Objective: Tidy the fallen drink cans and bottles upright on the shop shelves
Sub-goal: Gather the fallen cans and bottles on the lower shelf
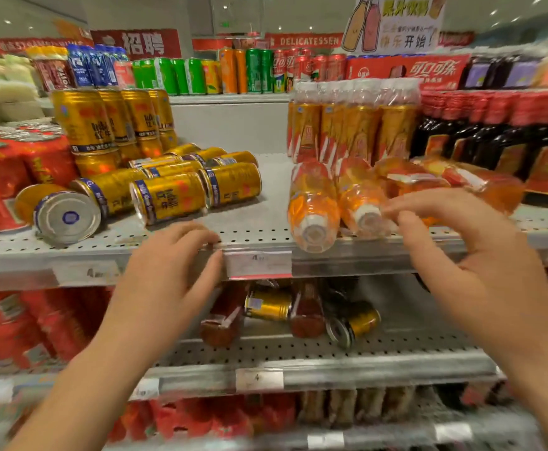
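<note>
Several gold cans point(168, 198) lie on their sides on the grey perforated shelf point(249, 229), left of centre, with stacked upright gold cans point(87, 120) behind them. To the right, several orange bottles point(311, 203) lie toppled, caps toward me; upright orange bottles point(350, 131) stand behind. My left hand point(171, 271) hovers at the shelf's front edge, fingers relaxed, holding nothing. My right hand point(461, 242) is spread, fingertips at the cap end of a fallen orange bottle point(363, 206); no grip shows. On the shelf below, dark bottles point(306, 310) and gold cans point(354, 323) lie toppled.
Red can packs point(9, 177) fill the left side. Dark bottles with red caps point(494, 135) stand at the right. Green, orange and red cans point(253, 71) line the top shelf. Price tags point(258, 263) run along the shelf edges.
</note>
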